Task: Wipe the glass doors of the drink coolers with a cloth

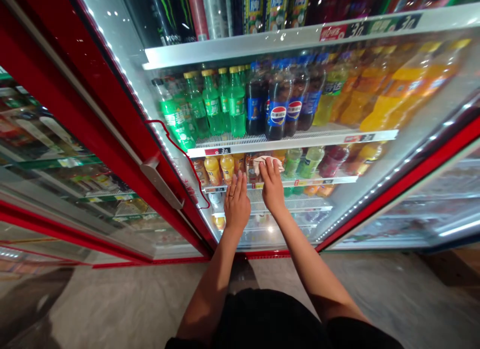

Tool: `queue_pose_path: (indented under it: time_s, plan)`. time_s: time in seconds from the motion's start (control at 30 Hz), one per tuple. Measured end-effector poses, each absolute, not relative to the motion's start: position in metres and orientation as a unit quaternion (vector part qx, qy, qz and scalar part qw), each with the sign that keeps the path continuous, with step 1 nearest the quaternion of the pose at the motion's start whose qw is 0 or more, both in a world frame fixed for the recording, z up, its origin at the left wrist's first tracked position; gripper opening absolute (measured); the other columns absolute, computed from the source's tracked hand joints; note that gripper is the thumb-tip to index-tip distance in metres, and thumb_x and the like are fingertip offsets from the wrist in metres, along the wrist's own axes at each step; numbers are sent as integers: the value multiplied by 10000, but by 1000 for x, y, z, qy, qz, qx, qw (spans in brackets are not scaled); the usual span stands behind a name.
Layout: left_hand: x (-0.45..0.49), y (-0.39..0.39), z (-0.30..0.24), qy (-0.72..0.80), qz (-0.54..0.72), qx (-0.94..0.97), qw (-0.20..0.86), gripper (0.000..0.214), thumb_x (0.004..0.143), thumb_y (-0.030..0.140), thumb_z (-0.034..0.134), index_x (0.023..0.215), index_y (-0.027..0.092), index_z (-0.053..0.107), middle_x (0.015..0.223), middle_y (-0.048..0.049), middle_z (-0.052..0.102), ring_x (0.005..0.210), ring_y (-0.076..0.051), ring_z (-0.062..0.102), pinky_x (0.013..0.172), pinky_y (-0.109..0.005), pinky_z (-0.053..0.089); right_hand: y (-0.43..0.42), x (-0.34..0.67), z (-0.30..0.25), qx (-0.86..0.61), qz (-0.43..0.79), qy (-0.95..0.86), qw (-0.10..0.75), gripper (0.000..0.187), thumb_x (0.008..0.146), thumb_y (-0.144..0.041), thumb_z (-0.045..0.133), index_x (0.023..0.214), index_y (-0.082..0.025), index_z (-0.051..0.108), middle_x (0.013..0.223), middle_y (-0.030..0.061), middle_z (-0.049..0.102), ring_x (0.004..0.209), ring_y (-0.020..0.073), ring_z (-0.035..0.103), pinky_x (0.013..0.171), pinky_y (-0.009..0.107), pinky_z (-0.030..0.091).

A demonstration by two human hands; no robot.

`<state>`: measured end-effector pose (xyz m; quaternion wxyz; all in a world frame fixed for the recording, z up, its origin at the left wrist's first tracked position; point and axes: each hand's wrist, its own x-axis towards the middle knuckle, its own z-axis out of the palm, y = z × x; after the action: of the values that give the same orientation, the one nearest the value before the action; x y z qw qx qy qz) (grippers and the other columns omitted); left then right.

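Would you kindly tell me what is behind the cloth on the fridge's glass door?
Beside the cloth, a reddish-labelled bottle shows at left and a green bottle at right; whatever stands directly behind it is covered.

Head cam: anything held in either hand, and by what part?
Right hand has a pale cloth under its fingers, pressed to the glass door. Left hand lies open, holding nothing visible.

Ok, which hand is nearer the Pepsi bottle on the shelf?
Right. The right hand, pressing a white cloth on the glass door, is just below the Pepsi bottle in this view. The left hand is lower and further left of it.
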<state>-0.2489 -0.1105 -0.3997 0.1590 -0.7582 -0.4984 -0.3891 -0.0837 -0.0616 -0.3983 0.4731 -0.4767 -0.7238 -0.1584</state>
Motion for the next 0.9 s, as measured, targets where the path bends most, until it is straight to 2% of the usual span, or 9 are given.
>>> queue_pose_path:
  time_s: [0.1,0.23,0.3,0.37,0.5,0.6,0.67,0.8,0.9]
  plan:
    - [-237,-116,-399,-513,-397,-743,167,875,1026,24,395,1764,251,-17,1788,-56,308,1672,-220,229,1381,-474,299,-58,-85,-384,-439,-157,-754,463,927,1024,43,320,1726,-458,-18,1815,-73,207,1696,255,94,1375,575,322]
    - [-229,-125,-400,-525,-394,-737,161,874,1014,16,409,1767,231,22,1782,-80,330,1670,-242,248,1377,-491,311,-62,-73,-382,-401,-126,-806,417,880,1044,23,316,1729,-447,28,1773,-83,344,1681,218,227,1388,508,330]
    - [-228,-129,-400,-527,-393,-740,146,863,1016,25,420,1767,219,42,1776,-98,345,1668,-258,263,1370,-507,324,-66,-62,-385,-405,-109,-811,408,871,1041,23,319,1730,-442,59,1762,-79,371,1671,223,268,1388,510,333]
    - [-227,-133,-401,-530,-392,-740,133,860,1018,29,428,1766,217,50,1771,-111,355,1668,-268,272,1360,-517,344,-69,-51,-386,-425,-102,-796,418,893,1023,40,312,1729,-442,55,1777,-75,335,1675,248,252,1382,548,333]
    - [-222,-136,-402,-538,-389,-738,122,882,1011,14,425,1763,223,15,1763,-128,368,1671,-273,254,1337,-527,386,-67,-46,-373,-454,-99,-755,463,990,959,84,298,1722,-461,-22,1821,-101,171,1696,313,127,1378,650,276]
    - [-216,-132,-402,-536,-401,-733,121,884,1015,3,404,1761,230,-13,1765,-130,363,1675,-271,232,1341,-537,377,-64,-56,-363,-452,-95,-756,463,1002,960,73,306,1711,-467,-80,1822,-112,167,1699,323,92,1375,677,261]
    - [-213,-126,-401,-527,-419,-729,126,872,1024,4,388,1761,237,-17,1774,-121,346,1676,-269,233,1352,-542,357,-62,-62,-363,-441,-93,-771,451,965,991,48,313,1714,-460,-76,1815,-104,212,1700,303,112,1383,645,275]
    - [-212,-112,-398,-502,-450,-723,151,862,1024,0,390,1764,222,8,1789,-114,312,1677,-264,227,1365,-520,340,-65,-60,-378,-416,-112,-801,415,861,1046,-2,310,1738,-426,25,1767,-78,369,1680,237,240,1382,529,351]
    - [-214,-103,-395,-501,-455,-718,163,860,1018,0,401,1764,208,27,1792,-115,294,1681,-270,186,1370,-515,328,-68,-50,-389,-440,-134,-792,401,851,1048,-5,303,1738,-424,36,1738,-64,431,1665,222,288,1360,507,404]
